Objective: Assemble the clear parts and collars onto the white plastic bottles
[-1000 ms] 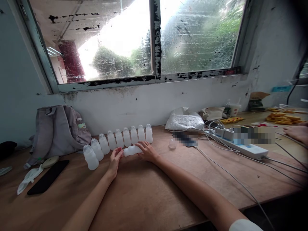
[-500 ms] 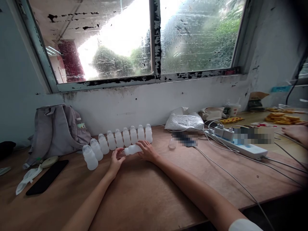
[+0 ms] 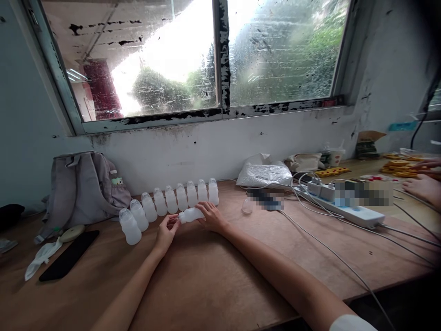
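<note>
A frosted white baby bottle [image 3: 190, 215] lies on its side in the air just above the table, held between my two hands. My right hand [image 3: 212, 218] grips its base end. At the neck end, the fingers of my left hand [image 3: 166, 233] are closed around the top, hiding most of it. Behind my hands, several similar bottles with clear domed covers stand upright in a curved row; the nearest bottle [image 3: 131, 228] is at the left end. A loose clear dome cover [image 3: 246, 206] sits on the table to the right.
A grey backpack [image 3: 81, 188] leans by the wall at left, near a black phone-like slab [image 3: 69, 256]. A silver padded bag [image 3: 264, 173], a white power strip [image 3: 358, 215] and trailing cables occupy the right. Another person's hand [image 3: 422, 187] is at far right by yellow pieces.
The left fingers have closed further over the bottle's top, while the bottle stays nearly in place. At far right, more of the other person's hands has come into view.
</note>
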Available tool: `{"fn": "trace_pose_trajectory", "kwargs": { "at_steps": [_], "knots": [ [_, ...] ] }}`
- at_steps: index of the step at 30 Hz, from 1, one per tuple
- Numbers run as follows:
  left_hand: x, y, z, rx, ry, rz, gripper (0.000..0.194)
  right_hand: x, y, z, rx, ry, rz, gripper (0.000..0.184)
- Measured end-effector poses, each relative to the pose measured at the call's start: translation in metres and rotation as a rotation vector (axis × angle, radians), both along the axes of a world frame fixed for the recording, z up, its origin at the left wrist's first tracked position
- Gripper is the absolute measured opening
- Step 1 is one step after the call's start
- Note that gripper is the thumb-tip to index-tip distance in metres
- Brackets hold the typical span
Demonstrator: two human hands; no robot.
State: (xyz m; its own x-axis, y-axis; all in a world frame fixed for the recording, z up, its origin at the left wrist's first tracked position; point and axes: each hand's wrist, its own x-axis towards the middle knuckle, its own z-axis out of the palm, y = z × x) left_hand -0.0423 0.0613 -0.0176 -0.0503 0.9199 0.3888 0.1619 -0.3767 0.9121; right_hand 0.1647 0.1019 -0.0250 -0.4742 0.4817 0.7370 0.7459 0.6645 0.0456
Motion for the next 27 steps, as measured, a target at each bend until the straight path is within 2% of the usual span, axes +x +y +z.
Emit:
{"fn": "trace_pose_trajectory", "kwargs": {
  "at_steps": [7,13,17,21,25,27],
  "knots": [
    [-0.004,0.004,-0.003,-0.12,-0.02,-0.023,0.037,0.0,-0.002,0.003,0.012,-0.044,0.01,0.042],
    [-0.009,0.005,0.002,-0.027,0.021,-0.023,0.028,-0.004,-0.012,0.006,-0.087,-0.098,0.085,0.047],
    [-0.012,0.005,0.001,0.024,0.093,-0.005,0.023,-0.008,-0.023,0.008,-0.262,-0.081,0.08,0.04],
    [-0.015,0.006,-0.003,0.089,0.177,0.039,0.019,-0.013,-0.025,0.01,-0.479,0.118,0.117,0.039],
    [-0.015,0.005,-0.002,0.15,0.257,0.071,0.018,-0.017,-0.018,0.015,-0.85,0.414,0.261,0.038],
    [-0.014,0.004,-0.001,0.177,0.292,0.081,0.019,-0.017,-0.015,0.018,-0.999,0.491,0.298,0.038]
  ]
}}
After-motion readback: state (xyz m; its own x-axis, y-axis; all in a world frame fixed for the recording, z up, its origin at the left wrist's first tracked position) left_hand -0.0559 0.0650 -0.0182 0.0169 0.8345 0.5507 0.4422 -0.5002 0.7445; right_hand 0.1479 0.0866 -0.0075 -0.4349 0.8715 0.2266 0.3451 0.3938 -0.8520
